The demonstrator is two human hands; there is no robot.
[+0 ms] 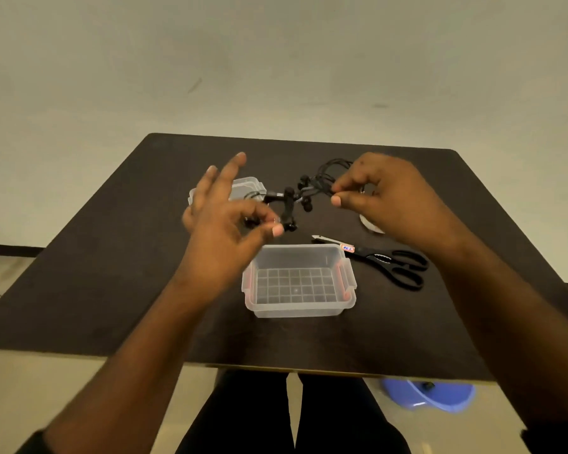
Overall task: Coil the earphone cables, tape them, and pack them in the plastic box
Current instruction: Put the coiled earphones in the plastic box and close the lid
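On the dark tabletop [112, 257], furthest left, the clear box lid [243, 186] lies partly hidden behind the left hand [223, 231]. That hand's grip is a pinch of thumb and forefinger on one end of the black earphone cables [289, 204], its other fingers spread upward. The cables stretch across in the air above the tabletop, earbuds dangling, to the right hand [384, 201], whose grip pinches a looped bunch of them between thumb and fingers. Below, between the forearms, the open plastic box [348, 276] stands with nothing inside. Just right of it lie black-handled scissors [391, 262]. A pale roll, probably tape [369, 226], peeks from under the right hand.
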